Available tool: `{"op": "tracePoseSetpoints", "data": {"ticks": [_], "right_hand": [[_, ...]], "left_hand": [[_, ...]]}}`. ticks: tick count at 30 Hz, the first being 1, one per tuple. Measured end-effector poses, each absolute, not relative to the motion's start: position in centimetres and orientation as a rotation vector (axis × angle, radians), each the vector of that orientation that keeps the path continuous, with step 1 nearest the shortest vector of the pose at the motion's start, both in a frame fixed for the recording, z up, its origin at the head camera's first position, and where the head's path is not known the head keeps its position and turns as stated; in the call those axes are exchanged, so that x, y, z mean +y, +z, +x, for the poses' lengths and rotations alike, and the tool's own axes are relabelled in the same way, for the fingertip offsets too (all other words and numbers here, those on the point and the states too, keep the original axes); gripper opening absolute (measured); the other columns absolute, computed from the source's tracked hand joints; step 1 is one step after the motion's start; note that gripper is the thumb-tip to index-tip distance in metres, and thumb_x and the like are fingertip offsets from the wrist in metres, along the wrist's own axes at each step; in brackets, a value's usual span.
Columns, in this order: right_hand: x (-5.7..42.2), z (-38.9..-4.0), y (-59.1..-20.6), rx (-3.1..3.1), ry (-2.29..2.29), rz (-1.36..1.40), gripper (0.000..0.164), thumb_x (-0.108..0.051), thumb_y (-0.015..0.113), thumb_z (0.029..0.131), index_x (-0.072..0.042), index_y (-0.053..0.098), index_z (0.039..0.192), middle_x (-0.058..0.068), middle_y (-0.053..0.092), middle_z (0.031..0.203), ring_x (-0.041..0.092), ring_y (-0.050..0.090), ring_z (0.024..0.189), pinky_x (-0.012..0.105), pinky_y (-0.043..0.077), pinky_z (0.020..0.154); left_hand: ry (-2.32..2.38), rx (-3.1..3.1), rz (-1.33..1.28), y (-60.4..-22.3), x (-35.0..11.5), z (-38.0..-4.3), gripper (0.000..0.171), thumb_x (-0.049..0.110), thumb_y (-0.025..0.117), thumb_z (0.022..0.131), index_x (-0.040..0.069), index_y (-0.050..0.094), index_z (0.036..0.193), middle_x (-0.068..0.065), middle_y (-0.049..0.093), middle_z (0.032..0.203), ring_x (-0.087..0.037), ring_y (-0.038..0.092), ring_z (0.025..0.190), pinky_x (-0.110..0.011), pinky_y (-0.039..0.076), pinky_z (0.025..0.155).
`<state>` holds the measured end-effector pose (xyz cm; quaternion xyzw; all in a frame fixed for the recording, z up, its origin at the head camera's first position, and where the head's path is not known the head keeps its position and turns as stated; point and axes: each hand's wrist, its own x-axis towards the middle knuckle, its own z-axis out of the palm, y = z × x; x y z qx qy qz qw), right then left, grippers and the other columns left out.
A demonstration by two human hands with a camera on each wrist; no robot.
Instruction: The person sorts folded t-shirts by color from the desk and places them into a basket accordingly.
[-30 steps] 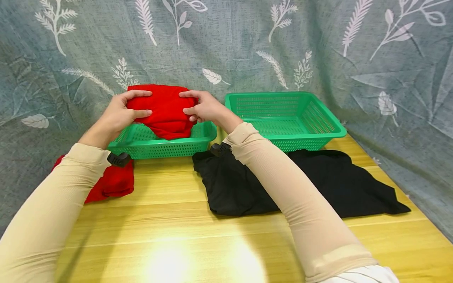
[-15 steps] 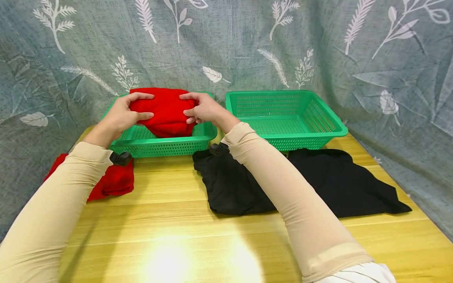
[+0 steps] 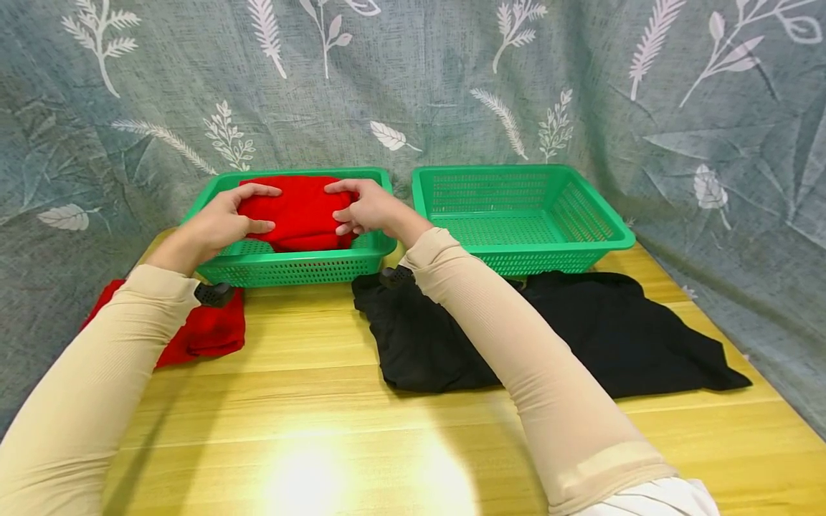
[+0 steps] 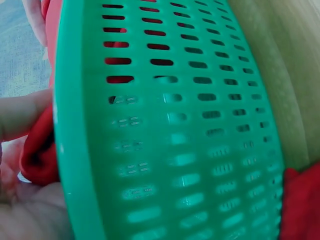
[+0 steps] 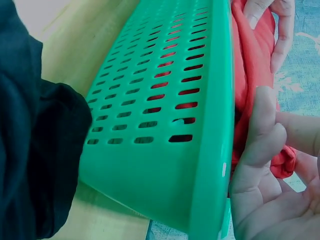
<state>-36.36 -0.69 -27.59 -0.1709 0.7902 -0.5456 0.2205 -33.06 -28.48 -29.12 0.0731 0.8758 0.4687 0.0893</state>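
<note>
A folded red cloth point(image 3: 300, 208) was held roughly level, at least partly within the left green basket point(image 3: 300, 272). Its left edge was gripped by the left hand point(image 3: 226, 216) and its right edge by the right hand point(image 3: 374, 208); red was visible through the slots of the near wall in both wrist views (whether the underside had met the basket floor could not be told). For good placement, it was judged that both edges should be lowered evenly, the folds protected from the rim, and the fingers withdrawn sideways only once the cloth was fully supported. On the bench point(image 3: 284, 423), the right green basket point(image 3: 523, 259) was set alongside, with a black cloth point(image 3: 619, 337) on its near side, crossed by the right sleeve point(image 3: 542, 376). A second red cloth point(image 3: 219, 330) was partly covered by the left sleeve point(image 3: 110, 365).
</note>
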Motion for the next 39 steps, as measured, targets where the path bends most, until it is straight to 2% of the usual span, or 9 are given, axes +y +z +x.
{"op": "tracePoseSetpoints", "data": {"ticks": [3, 7, 10, 13, 19, 24, 31, 36, 39], "right_hand": [[-0.7, -36.3, -27.6, 2.171, -1.510, -0.449, 0.059, -0.005, 0.061, 0.108, -0.019, 0.046, 0.163, 0.016, 0.049, 0.155, 0.018, 0.072, 0.078, 0.025, 0.046, 0.066], [-0.6, -36.3, -27.6, 2.173, -1.448, -0.407, 0.058, -0.007, 0.061, 0.109, -0.015, 0.045, 0.164, 0.016, 0.047, 0.160, 0.018, 0.074, 0.076, 0.025, 0.054, 0.069], [-0.4, -36.3, -27.5, 2.214, -1.364, -0.382, 0.056, -0.010, 0.061, 0.109, -0.012, 0.046, 0.163, 0.018, 0.051, 0.159, 0.017, 0.074, 0.074, 0.023, 0.054, 0.066], [-0.1, -36.3, -27.4, 2.250, -1.314, -0.388, 0.054, -0.011, 0.060, 0.110, -0.010, 0.047, 0.162, 0.020, 0.056, 0.156, 0.019, 0.075, 0.078, 0.023, 0.052, 0.064], [0.3, -36.1, -27.1, 2.266, -1.300, -0.421, 0.051, -0.015, 0.061, 0.110, -0.010, 0.051, 0.160, 0.022, 0.060, 0.152, 0.029, 0.074, 0.093, 0.026, 0.043, 0.063], [0.6, -36.1, -27.0, 2.230, -1.342, -0.424, 0.047, -0.015, 0.062, 0.110, -0.011, 0.055, 0.156, 0.023, 0.059, 0.152, 0.020, 0.073, 0.079, 0.025, 0.044, 0.063], [1.5, -36.0, -27.0, 2.222, -1.367, -0.441, 0.042, -0.017, 0.062, 0.110, -0.013, 0.059, 0.152, 0.020, 0.067, 0.134, 0.016, 0.072, 0.074, 0.028, 0.040, 0.064], [2.0, -35.8, -26.9, 2.224, -1.388, -0.468, 0.040, -0.019, 0.063, 0.110, -0.015, 0.061, 0.149, 0.013, 0.070, 0.120, 0.016, 0.072, 0.074, 0.028, 0.038, 0.065], [2.3, -35.6, -26.8, 2.239, -1.393, -0.488, 0.038, -0.019, 0.064, 0.110, -0.016, 0.062, 0.147, 0.016, 0.071, 0.111, 0.016, 0.070, 0.072, 0.029, 0.037, 0.065]], "left_hand": [[1.410, 2.568, 0.217, -29.3, -28.5, -32.9, 0.067, 0.009, 0.063, 0.108, 0.022, 0.036, 0.168, -0.010, 0.044, 0.157, -0.020, 0.054, 0.126, -0.020, 0.057, 0.092], [1.235, 2.642, 0.220, -29.3, -28.7, -32.6, 0.065, 0.004, 0.062, 0.107, 0.016, 0.037, 0.166, -0.021, 0.036, 0.166, -0.034, 0.047, 0.138, -0.036, 0.054, 0.102], [1.011, 2.725, 0.211, -29.2, -29.1, -32.4, 0.061, 0.005, 0.063, 0.105, 0.011, 0.042, 0.162, -0.032, 0.035, 0.165, -0.045, 0.039, 0.147, -0.055, 0.048, 0.108], [0.920, 2.759, 0.193, -29.1, -29.4, -32.1, 0.055, 0.008, 0.062, 0.105, 0.008, 0.047, 0.158, -0.035, 0.041, 0.158, -0.049, 0.038, 0.148, -0.061, 0.046, 0.107], [0.997, 2.744, 0.217, -28.5, -29.6, -31.6, 0.049, 0.012, 0.060, 0.108, 0.007, 0.050, 0.156, -0.032, 0.047, 0.154, -0.048, 0.054, 0.132, -0.049, 0.054, 0.099], [1.014, 2.747, 0.230, -28.3, -29.7, -31.2, 0.048, 0.015, 0.060, 0.110, 0.008, 0.049, 0.157, -0.028, 0.052, 0.148, -0.042, 0.058, 0.127, -0.044, 0.056, 0.096], [1.021, 2.780, 0.234, -28.3, -30.1, -30.5, 0.047, 0.018, 0.063, 0.109, 0.010, 0.053, 0.154, -0.009, 0.063, 0.117, -0.025, 0.063, 0.103, -0.031, 0.056, 0.082], [1.030, 2.785, 0.229, -28.1, -30.5, -29.8, 0.046, 0.021, 0.062, 0.110, 0.012, 0.053, 0.154, -0.004, 0.063, 0.112, -0.024, 0.063, 0.105, -0.033, 0.056, 0.082], [1.045, 2.791, 0.226, -27.7, -30.7, -29.3, 0.045, 0.023, 0.061, 0.111, 0.012, 0.053, 0.154, 0.000, 0.064, 0.105, -0.024, 0.061, 0.104, -0.032, 0.055, 0.081]]}}
